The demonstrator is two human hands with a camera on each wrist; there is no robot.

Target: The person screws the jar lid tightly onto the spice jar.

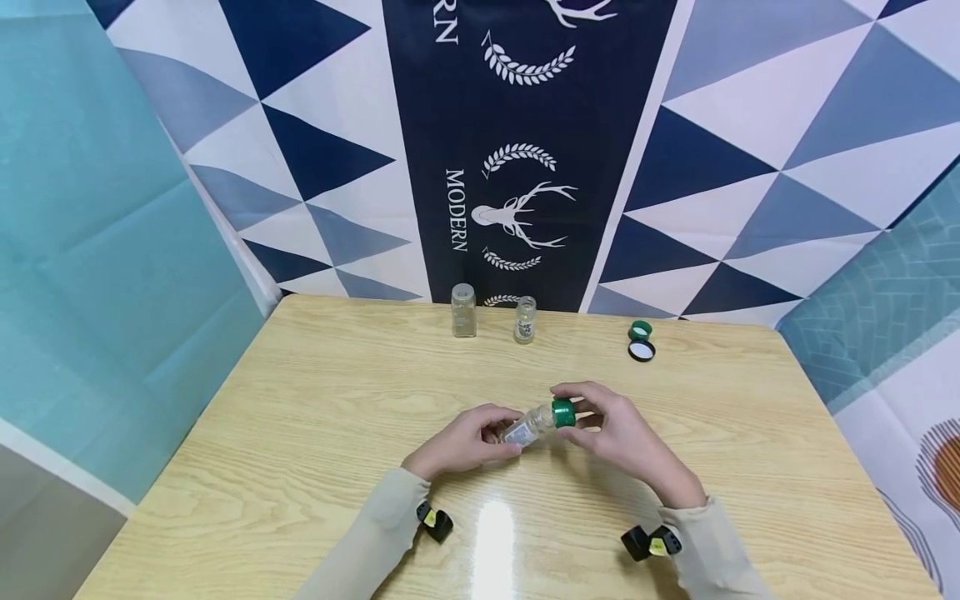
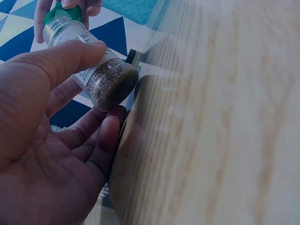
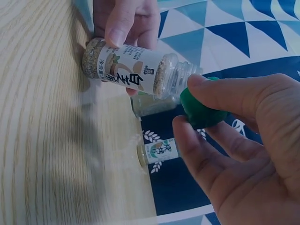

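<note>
My left hand (image 1: pixel 467 439) grips a clear glass spice jar (image 1: pixel 522 428), its thumb across the label. The jar lies tilted over the table, its neck toward the right. Small pale seeds fill part of it, and in the right wrist view the label (image 3: pixel 126 65) carries printed characters. Between the thumb and fingers of my right hand (image 1: pixel 618 429) is a green cap (image 1: pixel 563 412), pinched at the jar's mouth. Clear screw threads (image 3: pixel 187 77) show beside the cap in the right wrist view.
Toward the back of the wooden table (image 1: pixel 315 400) stand a square clear jar (image 1: pixel 464 312) with a pale top and a smaller labelled glass jar (image 1: pixel 525 322). At the back right lie a green cap ring (image 1: pixel 640 330) and a black-rimmed lid (image 1: pixel 641 350). A patterned cloth (image 1: pixel 360 225) hangs behind.
</note>
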